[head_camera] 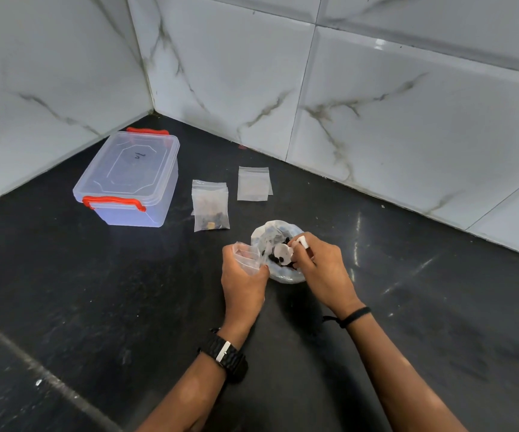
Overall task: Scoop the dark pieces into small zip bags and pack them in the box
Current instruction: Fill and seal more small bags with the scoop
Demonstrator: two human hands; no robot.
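Note:
My left hand (242, 282) holds a small clear zip bag (248, 255) with its mouth held apart, right beside a large plastic bag (278, 277) of dark pieces (275, 258). My right hand (320, 265) grips a white scoop (284, 253) whose bowl sits among the dark pieces. A filled zip bag (210, 207) lies flat further back. Empty zip bags (253, 183) are stacked behind it to the right. The clear box (130, 179) with red clips stands at the back left, its lid on.
All of this rests on a dark stone counter (127, 307) in a corner of white marble-tiled walls (376, 120). A black watch is on my left wrist and a black band on my right.

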